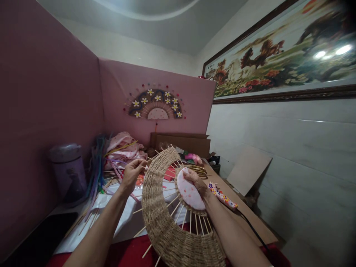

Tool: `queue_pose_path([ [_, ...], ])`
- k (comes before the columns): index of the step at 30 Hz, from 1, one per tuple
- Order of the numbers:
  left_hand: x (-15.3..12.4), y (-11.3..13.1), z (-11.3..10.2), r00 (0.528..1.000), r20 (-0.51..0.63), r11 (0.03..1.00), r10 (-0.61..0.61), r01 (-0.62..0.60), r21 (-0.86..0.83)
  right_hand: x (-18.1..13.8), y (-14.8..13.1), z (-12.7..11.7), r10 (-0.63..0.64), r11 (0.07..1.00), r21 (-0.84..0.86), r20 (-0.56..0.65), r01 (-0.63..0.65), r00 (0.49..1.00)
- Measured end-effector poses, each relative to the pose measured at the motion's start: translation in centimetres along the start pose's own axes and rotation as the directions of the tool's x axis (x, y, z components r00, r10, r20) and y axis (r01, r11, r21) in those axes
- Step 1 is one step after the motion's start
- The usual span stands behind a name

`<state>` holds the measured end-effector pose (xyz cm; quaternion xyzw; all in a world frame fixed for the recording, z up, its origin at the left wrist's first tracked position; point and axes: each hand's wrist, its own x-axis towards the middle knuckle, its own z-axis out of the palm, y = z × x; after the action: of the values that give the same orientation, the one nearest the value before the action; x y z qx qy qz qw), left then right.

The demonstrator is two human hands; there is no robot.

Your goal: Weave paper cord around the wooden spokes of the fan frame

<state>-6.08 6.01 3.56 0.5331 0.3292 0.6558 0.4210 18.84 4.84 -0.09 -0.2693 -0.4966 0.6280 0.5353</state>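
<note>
A half-round woven fan [157, 207] of twisted tan cord on thin wooden sticks is held up before me, tilted on its side. My right hand [197, 181] grips its half-disc base, which is covered in white cloth with pink spots [191, 193]; the thumb lies on the cloth and the other fingers are behind it. At the fan's outer left edge, my left hand [135, 170] pinches the tip of one of the sticks that stick out past the weave. Bare sticks also show between the base and the woven band.
A finished fan with white flowers [157, 98] hangs on the pink board. Around the table lie pink cloth [126, 144], colored pipe cleaners [97, 167], a flower-patterned glue gun [222, 195] with a black cord, a cardboard box [182, 144] and a purple canister [68, 174].
</note>
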Motion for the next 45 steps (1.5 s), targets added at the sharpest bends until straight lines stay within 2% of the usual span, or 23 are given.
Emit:
queue_pose_path([
  [4,0.0,-0.1,-0.2,0.999,-0.033,0.998,-0.039,0.041,0.044,0.1,-0.1,0.0,0.008,1.000,-0.010,-0.023,-0.009,1.000],
  [7,0.3,-0.2,-0.4,0.996,-0.069,0.987,0.052,-0.041,0.154,0.1,-0.3,0.0,0.017,1.000,-0.015,-0.029,-0.018,0.999],
  [11,0.9,-0.4,-1.1,0.969,-0.102,0.912,0.226,-0.174,0.370,0.0,-0.5,0.2,0.015,1.000,-0.008,-0.022,-0.015,1.000],
  [16,0.7,0.1,-1.4,0.958,-0.101,0.858,0.270,-0.192,0.476,0.2,-0.4,0.0,0.017,0.999,-0.047,-0.023,-0.018,1.000],
  [18,0.1,0.6,-1.0,0.939,-0.061,0.742,0.338,-0.226,0.631,0.3,-0.2,-0.1,0.017,0.998,-0.058,-0.018,-0.018,1.000],
  [21,-0.9,1.4,0.0,0.905,0.017,0.410,0.425,-0.210,0.887,0.5,0.0,-0.3,0.014,0.998,-0.062,-0.024,-0.015,1.000],
  [23,-1.4,1.9,0.7,0.914,0.041,0.230,0.403,-0.144,0.962,0.5,0.0,-0.4,0.010,0.997,-0.070,-0.035,-0.013,0.999],
  [25,-1.8,2.2,1.3,0.932,0.051,0.129,0.359,-0.104,0.986,0.6,0.0,-0.4,0.004,0.998,-0.068,-0.041,-0.007,0.999],
  [27,-2.1,2.2,1.6,0.934,0.083,0.072,0.347,-0.114,0.991,0.6,0.1,-0.4,-0.001,0.998,-0.062,-0.045,-0.002,0.999],
  [30,-2.2,2.0,1.9,0.911,0.164,0.036,0.379,-0.191,0.981,0.7,0.1,-0.5,0.000,0.998,-0.057,-0.059,-0.003,0.998],
  [34,-2.1,1.5,2.0,0.879,0.232,0.038,0.418,-0.271,0.962,0.7,0.1,-0.4,0.004,0.999,-0.040,-0.072,-0.007,0.997],
  [45,-2.0,1.0,1.4,0.826,0.215,0.123,0.522,-0.322,0.939,0.5,-0.5,-0.5,-0.027,1.000,0.007,-0.106,0.028,0.994],
])
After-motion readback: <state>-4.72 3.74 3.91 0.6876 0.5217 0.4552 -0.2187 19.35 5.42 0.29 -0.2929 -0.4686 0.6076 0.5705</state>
